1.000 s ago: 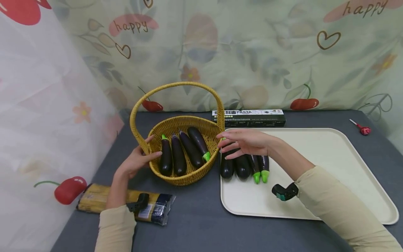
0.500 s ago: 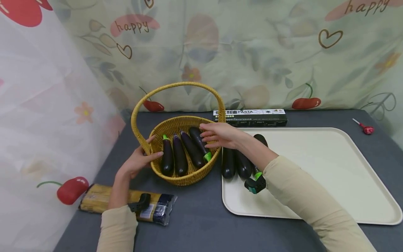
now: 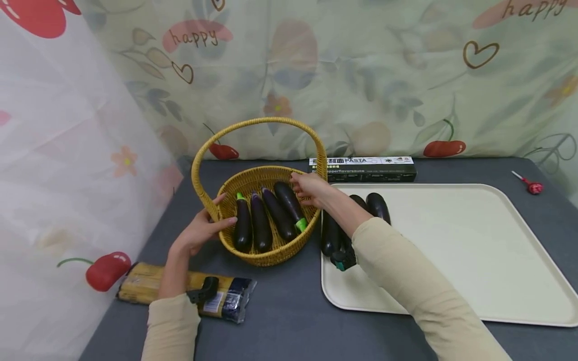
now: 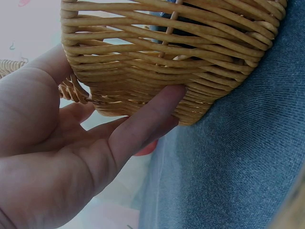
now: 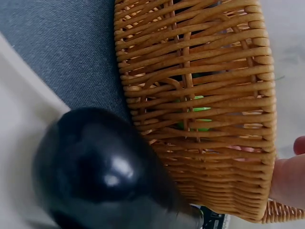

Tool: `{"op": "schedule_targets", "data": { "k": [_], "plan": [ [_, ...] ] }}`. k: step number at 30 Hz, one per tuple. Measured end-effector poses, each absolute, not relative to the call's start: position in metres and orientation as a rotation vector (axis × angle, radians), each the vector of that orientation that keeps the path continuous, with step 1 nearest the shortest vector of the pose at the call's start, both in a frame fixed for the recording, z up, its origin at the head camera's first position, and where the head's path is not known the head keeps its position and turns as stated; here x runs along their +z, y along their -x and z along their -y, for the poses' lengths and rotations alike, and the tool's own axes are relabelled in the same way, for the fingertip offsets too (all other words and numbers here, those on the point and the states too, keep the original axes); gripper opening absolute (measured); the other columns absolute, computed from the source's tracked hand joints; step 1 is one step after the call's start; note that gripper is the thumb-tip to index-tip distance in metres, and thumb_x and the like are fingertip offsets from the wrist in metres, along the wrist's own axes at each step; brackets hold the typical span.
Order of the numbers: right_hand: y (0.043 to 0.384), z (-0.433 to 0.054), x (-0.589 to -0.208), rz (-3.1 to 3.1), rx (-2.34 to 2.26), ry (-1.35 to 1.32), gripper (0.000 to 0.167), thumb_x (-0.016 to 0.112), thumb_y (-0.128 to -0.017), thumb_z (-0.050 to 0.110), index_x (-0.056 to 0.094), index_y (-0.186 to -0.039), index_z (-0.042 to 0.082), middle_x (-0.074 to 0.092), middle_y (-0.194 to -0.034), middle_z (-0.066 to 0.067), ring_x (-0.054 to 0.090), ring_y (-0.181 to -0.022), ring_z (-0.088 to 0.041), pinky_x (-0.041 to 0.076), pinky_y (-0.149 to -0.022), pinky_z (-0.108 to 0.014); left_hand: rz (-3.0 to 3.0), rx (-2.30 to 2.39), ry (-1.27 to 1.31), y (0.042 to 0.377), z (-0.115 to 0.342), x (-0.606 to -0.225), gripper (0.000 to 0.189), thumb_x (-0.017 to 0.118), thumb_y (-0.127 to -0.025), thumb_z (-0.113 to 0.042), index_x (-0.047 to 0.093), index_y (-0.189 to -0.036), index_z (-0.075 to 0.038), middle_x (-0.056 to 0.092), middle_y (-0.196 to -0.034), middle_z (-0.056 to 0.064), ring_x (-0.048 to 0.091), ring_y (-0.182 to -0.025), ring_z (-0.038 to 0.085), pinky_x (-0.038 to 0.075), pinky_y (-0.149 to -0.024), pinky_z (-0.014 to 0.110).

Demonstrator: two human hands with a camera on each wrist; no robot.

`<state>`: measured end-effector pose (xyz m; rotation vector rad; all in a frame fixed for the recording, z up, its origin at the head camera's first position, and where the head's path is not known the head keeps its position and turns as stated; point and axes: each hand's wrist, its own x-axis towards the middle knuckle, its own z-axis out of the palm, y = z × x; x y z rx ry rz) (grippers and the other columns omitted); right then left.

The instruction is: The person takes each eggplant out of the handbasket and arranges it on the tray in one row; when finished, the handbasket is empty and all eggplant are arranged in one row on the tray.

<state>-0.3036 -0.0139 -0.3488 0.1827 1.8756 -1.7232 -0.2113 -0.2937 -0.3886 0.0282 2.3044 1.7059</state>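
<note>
A yellow wicker basket (image 3: 270,258) with a tall arched handle stands on the table. Several dark eggplants (image 3: 260,228) lie side by side in it. My left hand (image 3: 198,231) grips its left rim, thumb inside and fingers against the outer wall; the left wrist view shows those fingers (image 4: 147,121) on the weave. Over the right rim, my right hand (image 3: 311,190) has loosely bent fingers above the basket, near the rightmost eggplant (image 3: 289,204), apparently holding nothing. More eggplants (image 3: 378,206) rest on the tray, partly hidden by the right forearm; one eggplant (image 5: 109,167) looms in the right wrist view.
A cream tray (image 3: 451,240) covers the table's right part. Behind basket and tray sits a black pasta box (image 3: 370,173). A pack of dry spaghetti (image 3: 149,283) lies under the left forearm. At far right is a red lollipop (image 3: 535,188). Printed curtains stand behind and left.
My right hand has moved left from above the tray eggplants to over the basket, and its fingers have bent more. The left hand keeps its grip on the rim. The view has shifted slightly.
</note>
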Motion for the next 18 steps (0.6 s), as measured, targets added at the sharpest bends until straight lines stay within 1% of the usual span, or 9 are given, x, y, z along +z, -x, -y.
{"op": "schedule_targets", "data": {
  "k": [1,3,5,8,10,12,13,15,18],
  "plan": [
    [0.304,0.015,-0.349,-1.886,-1.713,-0.199,0.044,0.038,-0.104,0.034,0.048,-0.137,0.006,0.049,-0.109,-0.01,0.042,-0.079,-0.019,0.036,-0.09,-0.041,-2.302,1.708,-0.028,0.211,0.293,-0.389,0.083,0.065,-0.093,-0.028,0.012,-0.155,-0.023,0.045,-0.131,0.028,0.055,-0.111,0.039,0.052,-0.081,0.042],
    [0.306,0.016,-0.348,-1.9,-1.687,-0.22,0.044,0.038,-0.104,0.033,0.047,-0.138,0.006,0.05,-0.112,-0.012,0.041,-0.074,-0.018,0.037,-0.093,-0.043,-2.299,1.712,-0.028,0.211,0.293,-0.388,0.082,0.065,-0.093,-0.027,0.012,-0.155,-0.023,0.045,-0.132,0.028,0.055,-0.111,0.039,0.052,-0.081,0.042],
    [0.308,0.018,-0.348,-1.922,-1.651,-0.237,0.044,0.037,-0.104,0.033,0.046,-0.138,0.006,0.05,-0.122,-0.015,0.044,-0.075,-0.018,0.038,-0.097,-0.047,-2.299,1.712,-0.027,0.211,0.293,-0.388,0.082,0.065,-0.093,-0.027,0.012,-0.155,-0.023,0.045,-0.132,0.028,0.055,-0.11,0.039,0.052,-0.081,0.042],
    [0.311,0.02,-0.349,-1.92,-1.611,-0.253,0.044,0.036,-0.105,0.031,0.043,-0.141,0.007,0.048,-0.128,-0.018,0.049,-0.085,-0.022,0.038,-0.098,-0.053,-2.301,1.711,-0.031,0.211,0.293,-0.388,0.082,0.065,-0.093,-0.026,0.012,-0.155,-0.023,0.045,-0.132,0.028,0.055,-0.11,0.039,0.052,-0.081,0.042],
    [0.312,0.021,-0.351,-1.9,-1.58,-0.258,0.045,0.035,-0.105,0.031,0.041,-0.142,0.007,0.046,-0.128,-0.019,0.051,-0.099,-0.027,0.037,-0.099,-0.055,-2.302,1.708,-0.035,0.212,0.293,-0.388,0.082,0.065,-0.093,-0.027,0.012,-0.155,-0.023,0.045,-0.132,0.028,0.055,-0.11,0.039,0.052,-0.081,0.042],
    [0.314,0.023,-0.353,-1.877,-1.551,-0.264,0.047,0.035,-0.105,0.031,0.039,-0.144,0.006,0.045,-0.128,-0.02,0.048,-0.113,-0.032,0.037,-0.098,-0.055,-2.302,1.706,-0.039,0.212,0.294,-0.388,0.082,0.065,-0.093,-0.027,0.012,-0.155,-0.023,0.044,-0.133,0.028,0.055,-0.111,0.039,0.052,-0.082,0.043],
    [0.314,0.024,-0.354,-1.87,-1.533,-0.262,0.047,0.035,-0.105,0.032,0.038,-0.144,0.006,0.045,-0.129,-0.02,0.046,-0.118,-0.034,0.037,-0.098,-0.055,-2.302,1.705,-0.039,0.212,0.294,-0.388,0.082,0.065,-0.093,-0.027,0.012,-0.155,-0.023,0.044,-0.133,0.028,0.055,-0.111,0.038,0.052,-0.082,0.043],
    [0.315,0.026,-0.355,-1.865,-1.501,-0.257,0.046,0.037,-0.104,0.032,0.039,-0.142,0.006,0.046,-0.129,-0.021,0.046,-0.121,-0.036,0.039,-0.097,-0.053,-2.302,1.705,-0.038,0.212,0.294,-0.388,0.082,0.065,-0.093,-0.027,0.012,-0.155,-0.023,0.044,-0.134,0.027,0.055,-0.111,0.038,0.052,-0.082,0.043],
    [0.316,0.027,-0.357,-1.884,-1.455,-0.241,0.043,0.04,-0.103,0.033,0.044,-0.136,0.006,0.05,-0.127,-0.022,0.05,-0.115,-0.035,0.043,-0.093,-0.051,-2.298,1.708,-0.036,0.213,0.294,-0.388,0.083,0.065,-0.093,-0.027,0.011,-0.155,-0.021,0.044,-0.134,0.027,0.055,-0.111,0.037,0.052,-0.082,0.044]
  ]
}}
